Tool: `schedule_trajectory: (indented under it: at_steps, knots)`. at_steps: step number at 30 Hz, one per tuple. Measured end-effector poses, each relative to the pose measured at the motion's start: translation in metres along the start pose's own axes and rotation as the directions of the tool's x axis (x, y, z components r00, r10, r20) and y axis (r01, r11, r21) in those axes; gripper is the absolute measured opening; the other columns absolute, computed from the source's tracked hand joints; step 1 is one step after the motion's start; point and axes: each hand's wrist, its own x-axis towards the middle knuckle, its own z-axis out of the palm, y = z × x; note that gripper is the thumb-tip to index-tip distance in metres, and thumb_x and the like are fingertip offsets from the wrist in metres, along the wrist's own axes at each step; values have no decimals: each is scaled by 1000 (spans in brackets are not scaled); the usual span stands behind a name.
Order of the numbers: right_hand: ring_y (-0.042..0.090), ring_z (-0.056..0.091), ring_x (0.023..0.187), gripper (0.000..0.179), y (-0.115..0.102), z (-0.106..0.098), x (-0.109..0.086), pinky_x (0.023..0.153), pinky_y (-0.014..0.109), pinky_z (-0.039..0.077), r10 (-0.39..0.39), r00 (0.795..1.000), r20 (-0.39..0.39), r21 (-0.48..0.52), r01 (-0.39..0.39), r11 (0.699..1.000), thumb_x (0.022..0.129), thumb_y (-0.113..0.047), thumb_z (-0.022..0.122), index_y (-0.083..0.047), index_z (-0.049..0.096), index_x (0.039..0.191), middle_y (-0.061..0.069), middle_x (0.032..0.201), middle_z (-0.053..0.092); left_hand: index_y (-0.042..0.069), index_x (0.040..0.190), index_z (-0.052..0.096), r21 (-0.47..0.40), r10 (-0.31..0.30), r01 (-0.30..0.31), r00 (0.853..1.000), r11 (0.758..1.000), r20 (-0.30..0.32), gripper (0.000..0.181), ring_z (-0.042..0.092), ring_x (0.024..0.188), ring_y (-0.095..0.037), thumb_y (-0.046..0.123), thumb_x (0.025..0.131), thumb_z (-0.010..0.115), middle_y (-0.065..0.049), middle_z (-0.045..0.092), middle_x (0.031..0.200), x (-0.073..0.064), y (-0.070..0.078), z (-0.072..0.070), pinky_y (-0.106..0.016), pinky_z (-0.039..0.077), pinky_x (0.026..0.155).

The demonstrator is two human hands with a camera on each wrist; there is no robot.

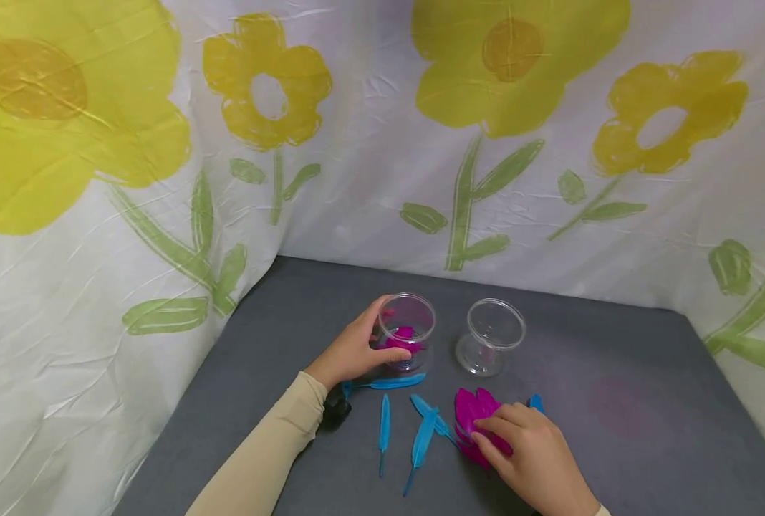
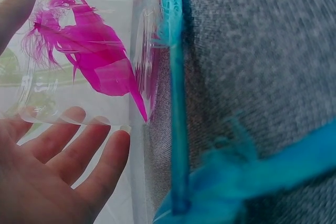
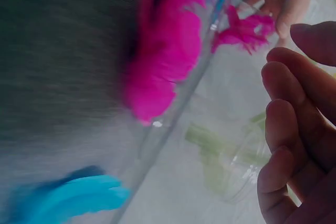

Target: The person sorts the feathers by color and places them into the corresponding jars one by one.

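Observation:
On the left, my left hand [image 1: 354, 349] grips a clear plastic cup [image 1: 429, 324], thumb on its near side and fingers round the other. Inside this cup lie magenta feathers [image 2: 102, 51]. My right hand [image 1: 537, 455] hovers over a pile of magenta feathers [image 1: 469, 407] on the table. In the right wrist view, its fingers [image 3: 283, 124] are loosely bent with the thumb near the index fingertip, and nothing shows between them. The pile [image 3: 168, 51] appears apart from the fingertips there.
A second clear cup [image 1: 518, 333] stands right of the held one. Several blue feathers [image 1: 384, 424] lie spread before the cups, one [image 1: 536, 403] beyond the right hand. A small black object [image 1: 337, 412] sits by the left wrist. Flower-printed cloth [image 1: 369, 193] hangs around the grey table [image 1: 614, 373].

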Motion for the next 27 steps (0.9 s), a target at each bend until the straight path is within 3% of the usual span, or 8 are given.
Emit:
schedule_trajectory:
  at_steps: [5,13,16,27]
  knots:
    - [-3,53,74,27,0,-3,-20,68,19,50,8,999,44,-47,-6,999,67,-26,100,-25,83,87,-18,83,65,44,168,23,3,-7,7,1000,1000,2,103,60,134,-23,60,88,86,-1,53,163,1,1,-1,-45,57,114]
    - [-4,55,76,34,-1,2,-35,65,21,49,20,997,71,-62,-15,998,62,-37,104,-27,79,84,-21,83,64,37,169,25,5,-7,7,1000,1000,-9,105,60,136,-27,58,88,87,-6,53,163,-2,-4,-2,-47,57,113]
    - [-2,57,76,35,-1,5,-38,66,22,48,12,998,65,-74,-7,997,62,-39,104,-28,77,82,-21,83,64,36,169,26,9,-6,6,1000,1000,-10,105,60,136,-28,57,87,88,-8,54,163,-2,-4,-4,-48,57,113]
    - [-4,49,71,32,-5,5,-41,63,23,46,111,982,155,-106,-95,990,65,-37,103,-30,74,76,-22,78,61,35,170,26,4,-7,7,1000,1000,2,105,61,136,-29,57,87,87,-10,53,164,1,1,0,-48,57,113]
